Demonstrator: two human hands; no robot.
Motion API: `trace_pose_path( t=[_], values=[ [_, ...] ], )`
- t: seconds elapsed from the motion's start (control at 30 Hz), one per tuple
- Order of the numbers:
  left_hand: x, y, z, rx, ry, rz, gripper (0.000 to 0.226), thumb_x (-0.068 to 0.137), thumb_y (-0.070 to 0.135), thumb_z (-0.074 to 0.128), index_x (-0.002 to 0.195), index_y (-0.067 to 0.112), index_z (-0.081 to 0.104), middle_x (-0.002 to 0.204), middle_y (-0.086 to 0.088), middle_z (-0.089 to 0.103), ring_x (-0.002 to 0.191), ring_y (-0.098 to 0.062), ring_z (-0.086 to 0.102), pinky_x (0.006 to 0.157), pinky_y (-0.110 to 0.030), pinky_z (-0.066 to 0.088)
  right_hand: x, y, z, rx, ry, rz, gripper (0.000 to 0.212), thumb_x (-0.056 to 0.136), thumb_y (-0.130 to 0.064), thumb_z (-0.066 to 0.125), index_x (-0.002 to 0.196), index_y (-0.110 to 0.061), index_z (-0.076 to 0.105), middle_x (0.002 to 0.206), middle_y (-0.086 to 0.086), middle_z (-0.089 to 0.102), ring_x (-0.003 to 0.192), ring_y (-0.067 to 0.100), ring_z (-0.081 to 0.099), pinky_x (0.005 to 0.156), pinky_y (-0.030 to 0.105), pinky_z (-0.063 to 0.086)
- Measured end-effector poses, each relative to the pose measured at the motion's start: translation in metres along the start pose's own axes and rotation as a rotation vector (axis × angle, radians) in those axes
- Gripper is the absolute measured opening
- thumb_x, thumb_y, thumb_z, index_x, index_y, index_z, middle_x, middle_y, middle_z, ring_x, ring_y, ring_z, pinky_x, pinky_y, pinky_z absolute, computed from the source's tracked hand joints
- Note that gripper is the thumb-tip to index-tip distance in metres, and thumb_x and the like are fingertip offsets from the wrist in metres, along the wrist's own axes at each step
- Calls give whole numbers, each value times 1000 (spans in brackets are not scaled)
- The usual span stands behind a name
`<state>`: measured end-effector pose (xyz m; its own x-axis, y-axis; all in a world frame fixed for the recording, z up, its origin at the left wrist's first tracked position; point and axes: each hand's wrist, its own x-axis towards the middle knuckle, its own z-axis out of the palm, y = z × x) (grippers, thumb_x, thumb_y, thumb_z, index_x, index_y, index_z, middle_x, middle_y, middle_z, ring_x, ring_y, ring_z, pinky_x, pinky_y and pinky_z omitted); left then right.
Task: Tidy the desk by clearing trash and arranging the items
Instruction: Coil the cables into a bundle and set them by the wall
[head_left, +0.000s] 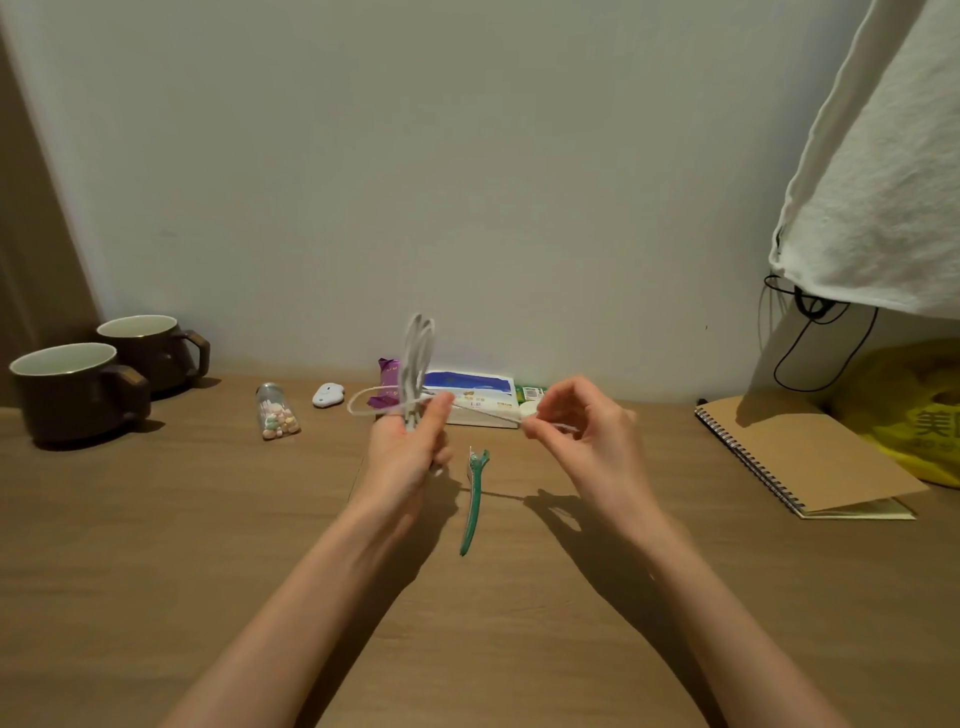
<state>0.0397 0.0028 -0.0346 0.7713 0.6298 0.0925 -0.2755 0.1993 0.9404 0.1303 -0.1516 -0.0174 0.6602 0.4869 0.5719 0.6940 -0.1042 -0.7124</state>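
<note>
— Wooden bench (208, 519), pale wall behind. Where's the white cable (417, 353)?
— Held above it. The left hand (408, 452) has its fingers curled round the upright coil, and the right hand (582, 431) pinches the loose end. A green hair clip (474, 501) lies between the wrists.

A home, probably a bedroom or study corner, wooden desk (156, 571) against a plain wall (467, 182), two brown mugs (78, 395) far left, tissue pack (472, 397) far middle, green hair clip (475, 501) nearer, spiral notebook (800, 452) and yellow plastic bag (914, 415) right, white garment (883, 182) hanging above.
</note>
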Motion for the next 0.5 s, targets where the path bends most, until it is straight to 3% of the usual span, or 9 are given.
trace_pose_path(
  t=[0.1, 0.23, 0.4, 0.5],
  values=[
    [10, 3, -14, 41, 136, 63, 26, 94, 32, 50, 77, 13, 49, 51, 6, 38, 46, -8, 35, 48, -24, 28, 6, 13, -13, -123, 67, -5, 16, 85, -9, 69, 83, -21, 59, 80, -10, 63, 79, -3, 61, 67, 10, 48],
    [9, -4, -12, 218, 215, 166, 26, 97, 35, 42, 86, 13, 47, 63, 0, 40, 52, -9, 36, 42, -16, 32, 8, 22, -16, -291, 55, -42, 19, 89, 0, 57, 84, -18, 59, 86, -1, 62, 82, 11, 60, 68, 22, 48],
    [12, -3, -18, 323, 272, 202, 23, 99, 33, 38, 95, 13, 48, 65, 1, 41, 55, -10, 39, 54, -24, 37, 6, 19, -16, -319, 7, -50, 20, 91, -2, 56, 86, -21, 56, 87, -4, 57, 80, 10, 57, 66, 13, 40],
    [14, -1, -18, 333, 305, 192, 22, 100, 30, 37, 98, 11, 47, 66, 2, 43, 58, -9, 42, 55, -23, 37, 6, 16, -14, -334, -11, -58, 14, 93, -7, 55, 94, -21, 58, 91, -4, 56, 81, 8, 55, 69, 18, 43]
  ],
)
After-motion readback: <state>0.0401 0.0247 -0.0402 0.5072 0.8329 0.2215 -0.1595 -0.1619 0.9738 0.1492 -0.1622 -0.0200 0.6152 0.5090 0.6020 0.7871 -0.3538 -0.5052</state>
